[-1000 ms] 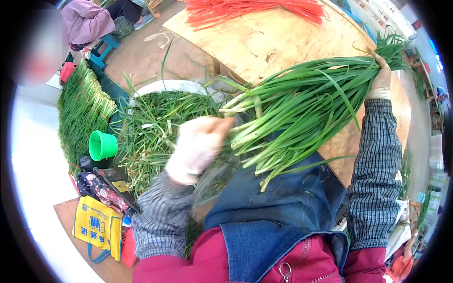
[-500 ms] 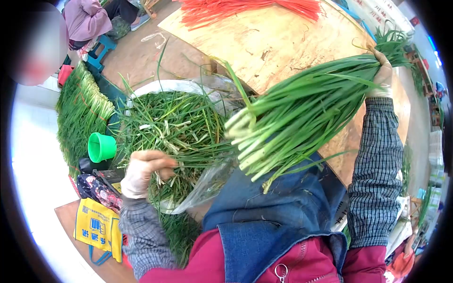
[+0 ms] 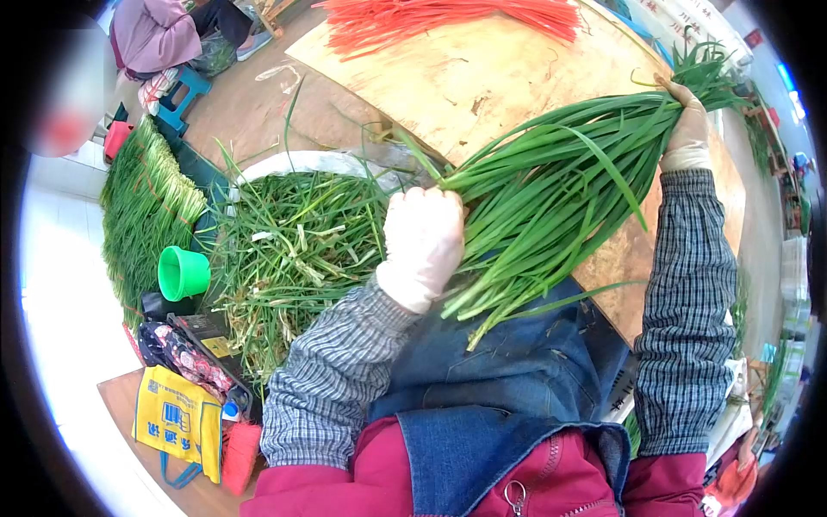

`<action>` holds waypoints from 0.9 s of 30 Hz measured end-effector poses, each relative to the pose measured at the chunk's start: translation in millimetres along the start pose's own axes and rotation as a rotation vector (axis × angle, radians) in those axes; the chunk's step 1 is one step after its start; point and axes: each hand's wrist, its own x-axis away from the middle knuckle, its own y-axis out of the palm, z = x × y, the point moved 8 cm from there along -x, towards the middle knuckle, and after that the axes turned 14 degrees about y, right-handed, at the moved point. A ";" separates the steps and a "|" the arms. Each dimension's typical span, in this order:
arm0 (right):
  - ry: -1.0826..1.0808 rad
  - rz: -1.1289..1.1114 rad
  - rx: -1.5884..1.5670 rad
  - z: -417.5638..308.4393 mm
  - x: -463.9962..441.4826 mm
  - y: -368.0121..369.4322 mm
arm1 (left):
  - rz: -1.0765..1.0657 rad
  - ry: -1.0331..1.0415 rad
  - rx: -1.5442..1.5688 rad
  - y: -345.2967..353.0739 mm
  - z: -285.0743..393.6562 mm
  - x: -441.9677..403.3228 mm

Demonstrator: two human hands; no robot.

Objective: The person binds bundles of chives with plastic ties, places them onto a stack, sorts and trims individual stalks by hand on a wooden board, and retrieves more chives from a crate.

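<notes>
Green bunch held by its leaf end, stems fanned loose over the lap.
The right hand (image 3: 687, 125) grips the green bunch (image 3: 560, 181) near its leaf tips; the left hand (image 3: 424, 237) curls at the stem ends, whatever it pinches hidden. A hard tug there could tear leaves or drag stalks out, since the far grip looks like the main hold; strays might drop on the denim apron (image 3: 508, 353) or into the heap of loose leaves (image 3: 297, 246) beside it.
</notes>
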 end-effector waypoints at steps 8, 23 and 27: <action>0.057 -0.079 -0.001 11.1 -18.6 -7.8 | -0.287 -0.359 0.521 -47.9 -101.7 149.7; -0.034 -0.504 -0.249 -15.7 -1.3 9.9 | -0.354 -0.028 1.199 1.1 -30.0 -6.4; -0.077 -0.468 -0.187 -27.9 34.3 29.5 | -0.622 -0.085 1.332 -2.0 -16.8 3.9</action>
